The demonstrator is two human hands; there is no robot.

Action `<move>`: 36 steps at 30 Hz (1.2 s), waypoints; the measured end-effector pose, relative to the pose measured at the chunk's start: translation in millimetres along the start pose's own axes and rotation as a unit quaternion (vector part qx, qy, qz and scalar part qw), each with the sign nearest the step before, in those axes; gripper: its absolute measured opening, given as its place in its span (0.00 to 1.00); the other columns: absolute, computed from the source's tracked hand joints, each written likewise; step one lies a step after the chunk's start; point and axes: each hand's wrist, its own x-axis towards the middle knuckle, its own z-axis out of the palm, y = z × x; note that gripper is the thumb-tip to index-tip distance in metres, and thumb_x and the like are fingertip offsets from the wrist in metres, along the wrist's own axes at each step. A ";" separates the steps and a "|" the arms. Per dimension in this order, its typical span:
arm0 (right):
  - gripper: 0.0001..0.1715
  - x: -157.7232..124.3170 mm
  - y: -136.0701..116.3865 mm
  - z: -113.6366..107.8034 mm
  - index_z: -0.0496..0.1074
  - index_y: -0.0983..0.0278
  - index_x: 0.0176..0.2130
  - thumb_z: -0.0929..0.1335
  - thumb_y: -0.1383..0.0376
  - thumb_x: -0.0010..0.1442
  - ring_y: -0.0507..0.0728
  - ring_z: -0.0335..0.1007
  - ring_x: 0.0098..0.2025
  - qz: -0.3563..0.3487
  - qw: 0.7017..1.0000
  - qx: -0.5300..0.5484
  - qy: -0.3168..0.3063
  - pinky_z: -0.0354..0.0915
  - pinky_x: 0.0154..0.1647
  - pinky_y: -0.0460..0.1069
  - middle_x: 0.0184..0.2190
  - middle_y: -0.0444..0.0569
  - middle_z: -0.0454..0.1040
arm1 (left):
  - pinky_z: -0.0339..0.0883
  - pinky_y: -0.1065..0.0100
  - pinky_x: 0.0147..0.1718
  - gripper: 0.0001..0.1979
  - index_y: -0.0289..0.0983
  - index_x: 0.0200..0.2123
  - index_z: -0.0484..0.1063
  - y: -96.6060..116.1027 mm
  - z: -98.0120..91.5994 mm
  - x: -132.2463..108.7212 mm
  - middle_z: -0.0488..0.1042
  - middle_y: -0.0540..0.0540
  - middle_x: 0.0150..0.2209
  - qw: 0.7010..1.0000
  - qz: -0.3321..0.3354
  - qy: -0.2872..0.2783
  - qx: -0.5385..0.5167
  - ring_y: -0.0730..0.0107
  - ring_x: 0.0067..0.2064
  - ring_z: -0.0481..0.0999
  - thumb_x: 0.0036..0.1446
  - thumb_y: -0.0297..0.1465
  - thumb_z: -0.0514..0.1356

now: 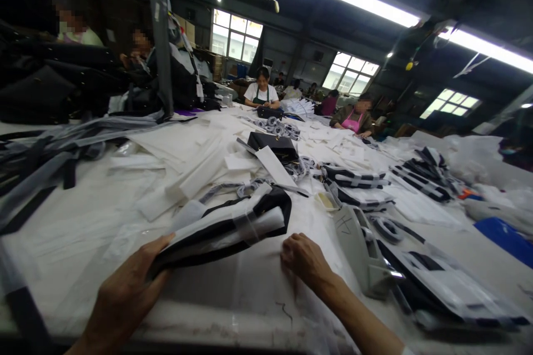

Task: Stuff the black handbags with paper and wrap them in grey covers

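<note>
A black bag (195, 255) padded with white wrapping is tilted above the near edge of the table. My left hand (133, 283) grips its left end, thumb and fingers on opposite sides. Around the bag's right part runs a translucent band (246, 224), and a roll of white padding (270, 221) sticks out there. My right hand (303, 258) is closed just below and right of the bag's right end. Its fingertips are curled out of sight, so I cannot make out what is in them. Right of that hand stands a grey tape dispenser (360, 249).
Wrapped bags (453, 283) lie at the right, with more bags (358, 177) behind the dispenser. A dark bag (272, 147), white sheets (200, 161) and wrapped straps (37, 166) cover the table (104, 216). A metal post (161, 50) rises at the left. Co-workers (261, 91) sit across.
</note>
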 end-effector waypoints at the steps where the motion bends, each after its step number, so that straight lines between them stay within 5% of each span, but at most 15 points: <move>1: 0.09 1.9 2.1 2.5 0.76 0.62 0.29 0.68 0.71 0.60 0.56 0.74 0.38 0.001 1.000 -0.001 0.001 0.64 0.35 0.46 0.32 0.49 0.78 | 0.75 0.68 0.42 0.17 0.40 0.55 0.66 1.2 0.0 -0.1 0.79 0.45 0.46 1.000 -0.007 0.005 0.000 0.61 0.41 0.83 0.65 0.35 0.51; 7: 0.12 13.0 -0.9 -6.4 0.75 0.63 0.35 0.63 0.68 0.67 0.59 0.74 0.39 0.039 0.996 0.029 0.074 0.66 0.41 0.50 0.35 0.52 0.78 | 0.75 0.67 0.43 0.16 0.38 0.54 0.66 5.4 0.1 -1.5 0.80 0.44 0.46 0.999 -0.048 0.023 -0.008 0.60 0.42 0.83 0.66 0.35 0.51; 10: 0.10 12.7 -46.4 -14.4 0.73 0.61 0.38 0.63 0.64 0.68 0.58 0.75 0.42 -0.034 0.961 0.207 0.182 0.69 0.44 0.50 0.40 0.52 0.78 | 0.75 0.67 0.44 0.16 0.38 0.54 0.66 6.2 -1.0 -0.9 0.79 0.44 0.45 0.997 -0.071 0.023 -0.022 0.60 0.42 0.82 0.65 0.35 0.52; 12: 0.09 7.0 -88.8 -11.5 0.73 0.60 0.38 0.63 0.64 0.68 0.57 0.75 0.44 -0.134 0.912 0.339 0.190 0.69 0.47 0.49 0.41 0.50 0.79 | 0.75 0.67 0.45 0.16 0.38 0.53 0.67 6.1 -1.1 -0.3 0.79 0.44 0.46 0.996 -0.085 0.026 -0.028 0.60 0.43 0.82 0.65 0.36 0.53; 15: 0.08 -8.2 -141.6 8.5 0.74 0.59 0.38 0.65 0.64 0.66 0.55 0.75 0.47 -0.282 0.874 0.392 0.050 0.68 0.51 0.48 0.42 0.48 0.80 | 0.75 0.66 0.46 0.16 0.38 0.53 0.67 5.4 -0.8 0.1 0.79 0.44 0.46 0.994 -0.097 0.032 -0.036 0.59 0.44 0.82 0.66 0.38 0.54; 17: 0.07 -19.1 -156.3 23.7 0.75 0.58 0.39 0.67 0.61 0.65 0.56 0.75 0.48 -0.312 0.865 0.391 -0.034 0.68 0.52 0.48 0.42 0.46 0.80 | 0.75 0.65 0.45 0.16 0.38 0.53 0.67 5.0 -0.9 -0.1 0.79 0.44 0.46 0.993 -0.104 0.035 -0.048 0.59 0.45 0.82 0.66 0.39 0.55; 20: 0.07 -30.7 -148.2 26.1 0.78 0.53 0.39 0.71 0.56 0.61 0.57 0.76 0.48 -0.255 0.860 0.421 -0.133 0.69 0.50 0.47 0.44 0.43 0.80 | 0.75 0.65 0.46 0.16 0.39 0.53 0.67 5.2 -1.9 0.0 0.79 0.45 0.45 0.991 -0.114 0.036 -0.068 0.60 0.45 0.82 0.66 0.38 0.55; 24: 0.13 -28.7 -116.9 -10.2 0.82 0.54 0.38 0.75 0.51 0.56 0.58 0.79 0.42 -0.158 0.805 0.504 -0.270 0.70 0.46 0.47 0.40 0.42 0.82 | 0.75 0.64 0.46 0.16 0.39 0.53 0.67 5.8 -2.9 0.7 0.79 0.45 0.46 0.988 -0.129 0.040 -0.080 0.60 0.45 0.82 0.66 0.39 0.55; 27: 0.17 -12.6 -96.5 -25.2 0.82 0.61 0.36 0.71 0.50 0.60 0.61 0.79 0.41 -0.052 0.841 0.508 -0.179 0.71 0.46 0.51 0.36 0.48 0.82 | 0.76 0.64 0.46 0.16 0.39 0.53 0.67 6.0 -3.4 0.7 0.79 0.45 0.45 0.986 -0.138 0.044 -0.081 0.59 0.45 0.82 0.66 0.39 0.56; 31: 0.20 20.2 -81.9 1.5 0.78 0.61 0.44 0.66 0.51 0.63 0.66 0.75 0.51 0.033 0.911 0.411 0.028 0.67 0.56 0.58 0.47 0.55 0.79 | 0.76 0.66 0.45 0.16 0.39 0.53 0.67 6.6 -4.3 -0.2 0.79 0.45 0.44 0.986 -0.137 0.051 -0.081 0.60 0.44 0.82 0.66 0.39 0.56; 36: 0.25 68.8 -98.8 41.7 0.73 0.65 0.52 0.64 0.53 0.64 0.72 0.68 0.58 0.022 0.933 0.353 0.064 0.62 0.59 0.67 0.54 0.63 0.74 | 0.75 0.66 0.47 0.16 0.39 0.54 0.66 5.9 -2.6 -4.0 0.78 0.45 0.46 0.984 -0.148 0.039 -0.093 0.61 0.46 0.81 0.66 0.38 0.57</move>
